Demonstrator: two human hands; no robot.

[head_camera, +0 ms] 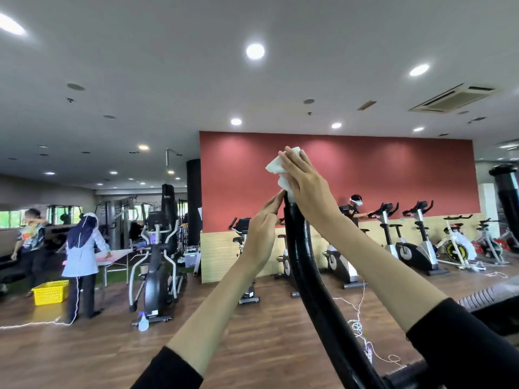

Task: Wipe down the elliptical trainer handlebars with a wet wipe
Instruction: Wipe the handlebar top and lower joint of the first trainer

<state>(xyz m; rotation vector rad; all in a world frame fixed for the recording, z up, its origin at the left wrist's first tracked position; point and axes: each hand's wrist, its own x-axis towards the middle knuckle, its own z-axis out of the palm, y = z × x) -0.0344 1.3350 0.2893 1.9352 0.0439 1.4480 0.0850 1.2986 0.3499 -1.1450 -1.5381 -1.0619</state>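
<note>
A black curved elliptical handlebar (306, 265) rises from the lower right to the middle of the head view. Its top end is covered by a white wet wipe (276, 167). My right hand (304, 181) lies flat over the wipe with fingers straight, pressing it onto the bar's tip. My left hand (262, 228) is raised just left of the bar, its straight fingertips touching the bar right below the wipe. A second black handlebar (507, 189) stands at the far right edge.
Another elliptical (157, 262) stands on the wooden floor to the left, with a spray bottle (142, 321) at its foot. Exercise bikes (415, 248) line the red wall. Two people stand by a table at left, near a yellow basket (50, 292). White cables trail across the floor.
</note>
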